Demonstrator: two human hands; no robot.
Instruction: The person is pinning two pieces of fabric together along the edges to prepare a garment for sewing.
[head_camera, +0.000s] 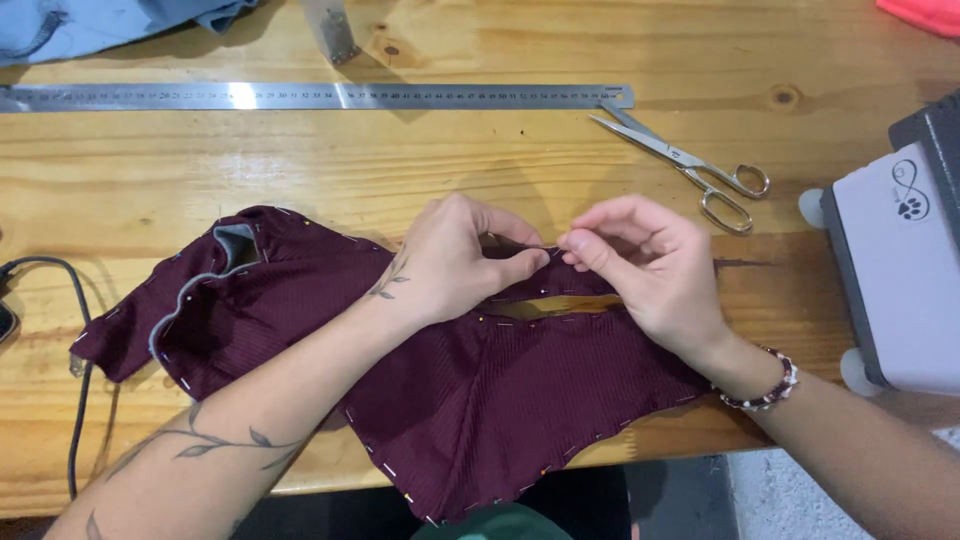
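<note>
Both hands meet mid-frame: the left hand (455, 255) and right hand (640, 262) each pinch the upper edge of a dark maroon ribbed fabric piece (470, 390), fingertips nearly touching, with what looks like a thin pin between them. The fabric sprawls across the centre of the wooden worktop (300, 160), pins dotted along its edges. Above it, a long steel ruler (310, 96) runs along the top; scissors (690, 165) lie upper right, a grey-white machine (900, 270) at the right edge.

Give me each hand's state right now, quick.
Left hand: closed, pinching the edge of the maroon fabric.
Right hand: fingertips pinched at the same fabric edge, apparently on a pin too thin to make out.
</note>
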